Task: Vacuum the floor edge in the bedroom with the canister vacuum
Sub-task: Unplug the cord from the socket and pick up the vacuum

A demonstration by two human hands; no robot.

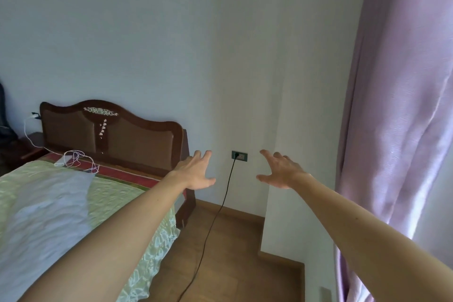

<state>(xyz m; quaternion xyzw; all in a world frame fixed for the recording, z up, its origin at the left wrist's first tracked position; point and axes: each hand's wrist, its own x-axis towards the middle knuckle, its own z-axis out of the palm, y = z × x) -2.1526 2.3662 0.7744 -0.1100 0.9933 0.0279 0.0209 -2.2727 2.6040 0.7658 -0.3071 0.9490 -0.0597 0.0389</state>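
Both the left hand and the right hand hang spread and empty at frame centre. The cord is already in the wall socket, so the sensible move is probably to find the vacuum, which is out of view, and keep that cord clear.

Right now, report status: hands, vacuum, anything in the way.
Left hand and right hand open, empty, raised toward the wall. Vacuum out of view; black cord plugged into the socket. Cord trails across the floor beside the bed.

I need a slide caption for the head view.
The left hand and right hand, both open, stretch toward the wall socket with a black cord plugged in.
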